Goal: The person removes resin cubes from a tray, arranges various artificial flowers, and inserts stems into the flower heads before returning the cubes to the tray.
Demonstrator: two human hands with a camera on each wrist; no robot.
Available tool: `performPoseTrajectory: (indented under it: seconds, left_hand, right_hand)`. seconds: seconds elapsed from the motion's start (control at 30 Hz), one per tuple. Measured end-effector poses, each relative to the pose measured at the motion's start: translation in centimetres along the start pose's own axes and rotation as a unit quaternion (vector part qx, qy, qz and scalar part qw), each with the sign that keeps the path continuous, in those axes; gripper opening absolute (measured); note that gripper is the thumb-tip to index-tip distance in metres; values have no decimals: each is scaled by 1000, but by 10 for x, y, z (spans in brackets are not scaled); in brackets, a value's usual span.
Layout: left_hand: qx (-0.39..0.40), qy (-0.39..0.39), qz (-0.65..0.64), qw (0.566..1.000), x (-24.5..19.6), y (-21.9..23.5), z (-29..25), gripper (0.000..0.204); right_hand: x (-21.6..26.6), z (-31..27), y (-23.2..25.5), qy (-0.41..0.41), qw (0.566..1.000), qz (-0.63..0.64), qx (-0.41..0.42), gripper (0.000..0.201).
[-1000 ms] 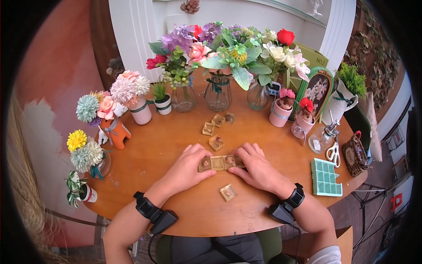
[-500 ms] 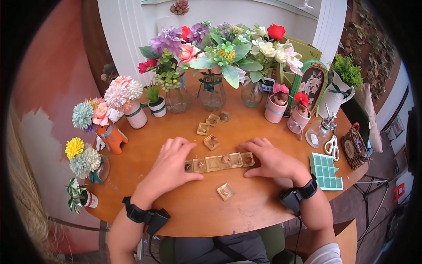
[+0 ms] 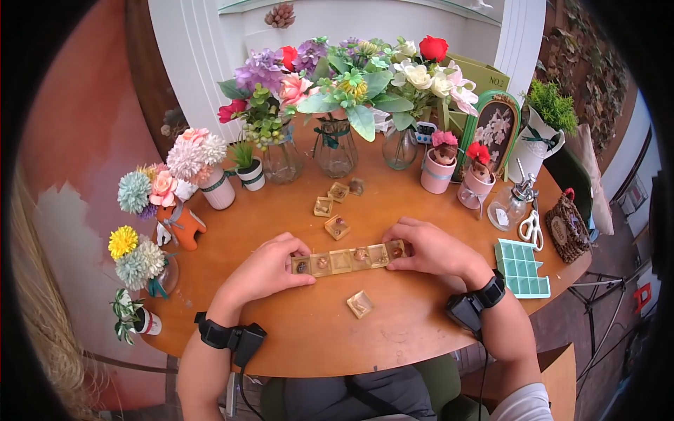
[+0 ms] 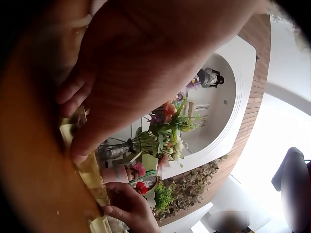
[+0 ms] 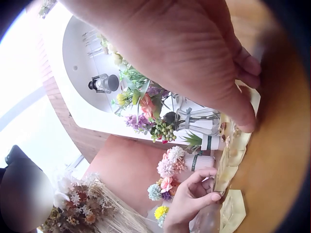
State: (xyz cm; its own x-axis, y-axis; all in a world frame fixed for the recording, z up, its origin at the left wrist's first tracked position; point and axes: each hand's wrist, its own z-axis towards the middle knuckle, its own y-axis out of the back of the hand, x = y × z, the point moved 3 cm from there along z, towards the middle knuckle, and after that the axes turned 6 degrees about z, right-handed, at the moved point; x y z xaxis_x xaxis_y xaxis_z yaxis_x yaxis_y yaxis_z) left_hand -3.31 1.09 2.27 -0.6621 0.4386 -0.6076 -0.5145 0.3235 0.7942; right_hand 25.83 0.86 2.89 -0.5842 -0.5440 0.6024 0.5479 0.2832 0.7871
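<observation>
A straight row of small see-through amber square boxes lies on the table, most with little brownish pieces inside. My left hand pinches the left end box between thumb and fingers, the thumb on the near side. At the other end, my right hand grips the last box the same way. In the left wrist view the thumb presses along the side of the row. A single loose box lies nearer the table's front edge. Behind the row sits another box, with several more beyond it.
Glass vases of artificial flowers line the back of the wooden table. Flower pots stand along the left. On the right are pink pots, a spray bottle, white scissors, a woven basket and a mint divided tray.
My hands moved apart from the middle of the row to its two ends, uncovering more boxes. Half a second ago the fingers were spread there; now they have closed on the end boxes.
</observation>
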Motion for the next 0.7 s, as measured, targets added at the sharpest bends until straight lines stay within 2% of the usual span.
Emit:
performPoseTrajectory:
  seconds: [0.07, 0.7]
  left_hand:
    - [-31, -47, 34, 998, 0, -2, 0, 38]
    - [-45, -65, 33, 996, -9, -6, -1, 36]
  right_hand:
    - [1, 0, -1, -4, 1000, 2, -1, 41]
    - [7, -3, 1, 0, 1000, 10, 1, 39]
